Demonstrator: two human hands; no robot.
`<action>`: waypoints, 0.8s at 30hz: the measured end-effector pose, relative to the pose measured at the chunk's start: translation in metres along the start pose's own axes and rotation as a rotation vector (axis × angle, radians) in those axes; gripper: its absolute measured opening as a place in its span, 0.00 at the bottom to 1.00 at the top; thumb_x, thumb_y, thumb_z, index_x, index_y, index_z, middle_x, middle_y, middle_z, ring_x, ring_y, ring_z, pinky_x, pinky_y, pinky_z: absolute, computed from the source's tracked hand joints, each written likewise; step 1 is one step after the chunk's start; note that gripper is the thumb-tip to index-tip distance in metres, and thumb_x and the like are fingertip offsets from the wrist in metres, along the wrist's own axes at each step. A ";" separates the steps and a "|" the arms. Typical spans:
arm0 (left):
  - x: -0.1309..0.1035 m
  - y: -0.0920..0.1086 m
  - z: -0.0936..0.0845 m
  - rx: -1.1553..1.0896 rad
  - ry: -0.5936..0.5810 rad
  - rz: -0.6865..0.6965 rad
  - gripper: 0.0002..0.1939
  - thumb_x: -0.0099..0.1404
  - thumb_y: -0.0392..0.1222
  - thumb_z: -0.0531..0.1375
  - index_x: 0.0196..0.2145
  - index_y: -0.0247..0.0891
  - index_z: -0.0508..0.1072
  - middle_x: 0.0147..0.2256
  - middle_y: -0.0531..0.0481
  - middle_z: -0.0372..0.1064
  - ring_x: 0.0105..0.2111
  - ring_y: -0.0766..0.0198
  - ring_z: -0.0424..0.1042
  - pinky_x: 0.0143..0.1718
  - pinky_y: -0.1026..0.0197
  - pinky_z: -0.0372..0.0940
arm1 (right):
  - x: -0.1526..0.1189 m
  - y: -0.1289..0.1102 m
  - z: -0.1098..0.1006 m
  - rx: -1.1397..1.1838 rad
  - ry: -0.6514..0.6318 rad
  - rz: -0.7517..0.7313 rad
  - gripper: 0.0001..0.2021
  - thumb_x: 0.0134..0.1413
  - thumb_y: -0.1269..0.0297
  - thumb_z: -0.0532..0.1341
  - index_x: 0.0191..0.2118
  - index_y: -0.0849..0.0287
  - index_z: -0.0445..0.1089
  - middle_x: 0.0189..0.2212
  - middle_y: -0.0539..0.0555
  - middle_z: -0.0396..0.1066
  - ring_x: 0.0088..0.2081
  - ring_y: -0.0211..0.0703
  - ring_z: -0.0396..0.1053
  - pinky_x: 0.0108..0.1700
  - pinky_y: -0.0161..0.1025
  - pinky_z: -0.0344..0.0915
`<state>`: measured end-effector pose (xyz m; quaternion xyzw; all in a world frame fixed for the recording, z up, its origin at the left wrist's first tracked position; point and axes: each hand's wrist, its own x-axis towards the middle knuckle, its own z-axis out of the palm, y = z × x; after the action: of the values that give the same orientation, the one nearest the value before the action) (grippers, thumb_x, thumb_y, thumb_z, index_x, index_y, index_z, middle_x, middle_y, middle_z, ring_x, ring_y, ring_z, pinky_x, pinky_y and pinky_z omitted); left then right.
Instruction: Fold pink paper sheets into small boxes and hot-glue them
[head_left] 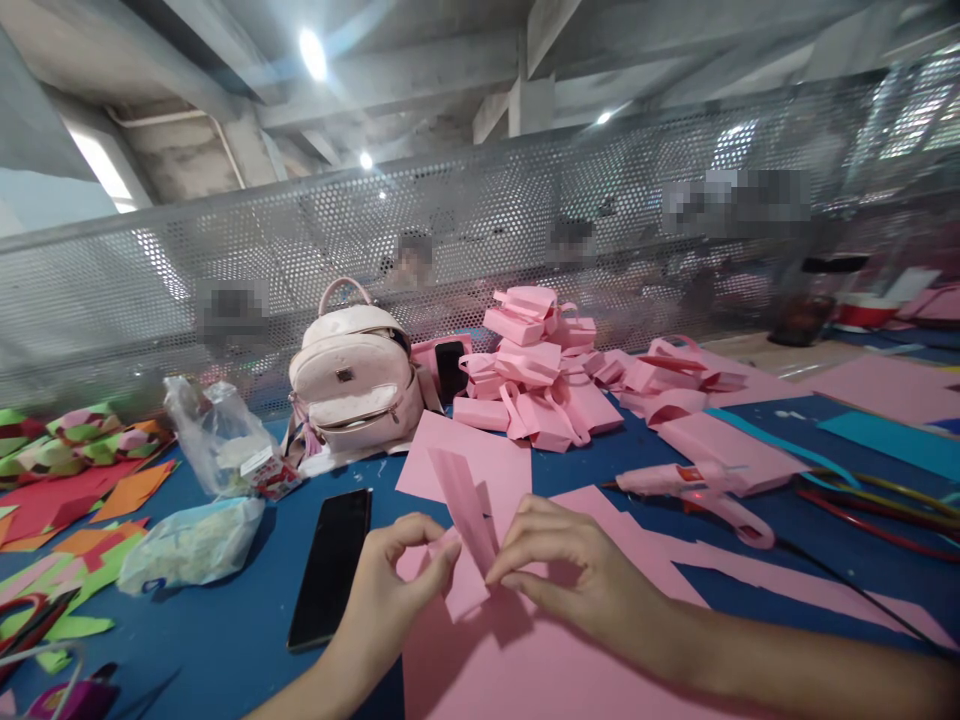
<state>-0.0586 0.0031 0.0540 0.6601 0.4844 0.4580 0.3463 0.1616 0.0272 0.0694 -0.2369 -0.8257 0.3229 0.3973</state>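
Observation:
Between my two hands is a folded piece of pink paper (pixel 466 505), standing partly upright with a narrow flap raised. My left hand (pixel 401 575) pinches its left side between thumb and fingers. At its lower right edge, the fingertips of my right hand (pixel 559 560) are closed on the paper. Flat pink sheets (pixel 480 680) lie beneath both hands. A pink glue gun (pixel 690 485) rests on its side to the right, its cord trailing off to the lower right. To the left of my left hand lies a black phone (pixel 330 570).
Behind the hands stands a pale pink backpack (pixel 356 375) beside a pile of folded pink paper bags (pixel 525 370). Plastic bags (pixel 191 545) and coloured paper scraps lie at left. Scissors (pixel 877 515) sit at right. A perforated metal screen (pixel 465 220) closes the table's back.

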 end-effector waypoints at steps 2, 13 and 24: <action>0.000 0.000 0.000 0.006 0.005 0.006 0.19 0.68 0.48 0.60 0.21 0.38 0.70 0.22 0.53 0.67 0.29 0.62 0.65 0.37 0.62 0.58 | 0.000 -0.001 0.000 0.007 0.001 0.000 0.13 0.66 0.55 0.63 0.36 0.56 0.81 0.28 0.53 0.77 0.36 0.43 0.69 0.41 0.40 0.65; -0.001 -0.003 -0.001 0.002 0.014 0.010 0.20 0.69 0.48 0.60 0.21 0.37 0.70 0.21 0.53 0.66 0.28 0.63 0.64 0.36 0.62 0.57 | -0.001 0.002 0.001 0.030 0.006 -0.017 0.11 0.65 0.57 0.64 0.36 0.56 0.81 0.29 0.52 0.78 0.35 0.42 0.69 0.41 0.40 0.63; 0.001 -0.005 -0.001 -0.018 0.013 -0.012 0.20 0.68 0.49 0.60 0.22 0.37 0.70 0.21 0.54 0.66 0.26 0.64 0.64 0.33 0.63 0.57 | 0.003 0.001 -0.001 0.070 -0.016 0.056 0.09 0.64 0.61 0.64 0.36 0.56 0.82 0.30 0.54 0.78 0.37 0.44 0.70 0.42 0.40 0.64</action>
<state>-0.0606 0.0054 0.0501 0.6511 0.4863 0.4644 0.3520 0.1610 0.0299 0.0709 -0.2432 -0.8100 0.3646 0.3896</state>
